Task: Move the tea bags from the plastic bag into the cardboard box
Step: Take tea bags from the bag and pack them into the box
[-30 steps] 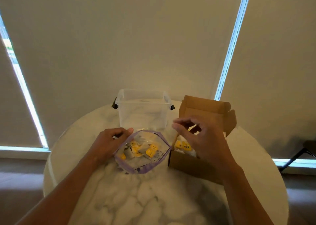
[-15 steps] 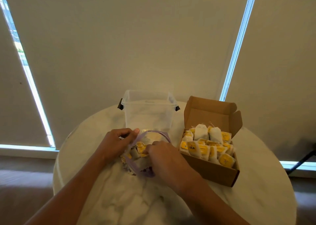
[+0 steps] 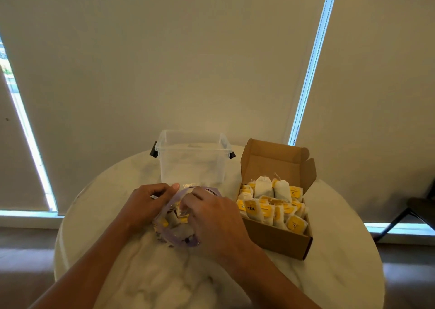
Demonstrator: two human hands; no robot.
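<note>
The left hand point(image 3: 147, 205) pinches the zip-top plastic bag's point(image 3: 175, 234) purple rim. The right hand point(image 3: 211, 217) reaches inside among the tea bags point(image 3: 173, 219), its grasp hidden. The cardboard box point(image 3: 277, 239) sits just right of it.

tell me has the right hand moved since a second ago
Yes. The right hand went from above the cardboard box leftward into the plastic bag.

Round marble table point(image 3: 329, 273), white with grey veins, fills lower centre. Clear plastic tub point(image 3: 191, 160) stands upright at table's 12 o'clock edge, dark clips on both short ends, no lid, nothing visible inside. Beige roller blinds point(image 3: 176, 61) drawn behind table, daylight strips point(image 3: 310, 61) showing between them and along bottom. Dark chair leg point(image 3: 400, 219) at 3 o'clock, off table, on brown floor point(image 3: 23, 261).
</note>
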